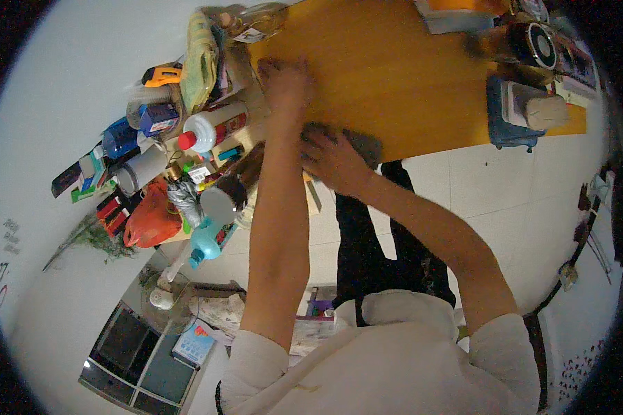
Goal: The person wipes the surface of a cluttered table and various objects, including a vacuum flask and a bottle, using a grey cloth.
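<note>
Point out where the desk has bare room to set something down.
The desk's broad middle looks bare, bordered by the left hand and the grey thing at the right hand, and rightward by the blue box. Crowded: the left side, with towel, white bottle and red bag.

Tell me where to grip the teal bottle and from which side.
Grip the teal bottle around its wide body, probably best from the person's near side: it narrows toward the cap at its lower-left end in the picture, while a grey-lidded jar crowds its far side.
</note>
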The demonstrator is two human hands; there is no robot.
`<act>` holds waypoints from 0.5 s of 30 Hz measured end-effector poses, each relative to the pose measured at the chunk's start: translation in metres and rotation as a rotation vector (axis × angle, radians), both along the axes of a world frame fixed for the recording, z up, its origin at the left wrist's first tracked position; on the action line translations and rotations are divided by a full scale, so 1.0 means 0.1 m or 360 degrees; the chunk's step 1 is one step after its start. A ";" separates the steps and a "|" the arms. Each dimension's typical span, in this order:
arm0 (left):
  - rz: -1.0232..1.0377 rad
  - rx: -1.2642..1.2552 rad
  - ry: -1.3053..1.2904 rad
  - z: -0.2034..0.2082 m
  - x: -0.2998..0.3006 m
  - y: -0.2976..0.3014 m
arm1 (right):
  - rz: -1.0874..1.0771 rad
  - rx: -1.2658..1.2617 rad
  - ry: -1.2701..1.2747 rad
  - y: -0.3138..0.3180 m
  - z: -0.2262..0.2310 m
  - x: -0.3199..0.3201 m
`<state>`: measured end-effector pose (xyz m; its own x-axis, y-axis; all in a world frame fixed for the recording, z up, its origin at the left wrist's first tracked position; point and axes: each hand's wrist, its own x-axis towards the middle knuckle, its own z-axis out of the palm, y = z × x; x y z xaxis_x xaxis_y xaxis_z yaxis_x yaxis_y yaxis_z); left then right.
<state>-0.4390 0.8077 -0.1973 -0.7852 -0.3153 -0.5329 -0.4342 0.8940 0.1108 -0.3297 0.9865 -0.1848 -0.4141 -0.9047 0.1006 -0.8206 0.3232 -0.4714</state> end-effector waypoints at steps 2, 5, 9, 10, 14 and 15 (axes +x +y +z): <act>0.0262 0.0078 -0.0048 -0.05 0.02 -0.02 | 0.0210 0.0169 -0.0083 0.32 0.04 0.20; 0.0323 -0.0103 0.0294 -0.19 0.19 0.03 | 0.0081 0.0088 -0.0189 0.77 0.08 0.33; 0.0234 -0.0219 0.0683 -0.24 0.35 0.27 | -0.0328 0.0370 -0.0252 1.24 0.01 0.08; 0.0212 -0.0252 0.0742 -0.29 0.41 0.22 | -0.0434 0.0390 -0.0224 1.26 0.02 -0.04; 0.0124 -0.0365 0.0870 -0.40 0.53 0.11 | -0.0968 0.0301 -0.0092 1.38 -0.14 -0.56; 0.0089 -0.0395 0.0873 -0.41 0.56 0.12 | -0.1136 0.0210 -0.0035 1.42 -0.21 -0.58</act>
<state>-0.3835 0.8198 -0.2380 -0.9032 -0.4273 0.0399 -0.4200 0.8991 0.1232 -0.3878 1.1284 -0.2055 -0.9087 -0.4174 -0.0060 -0.3793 0.8316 -0.4056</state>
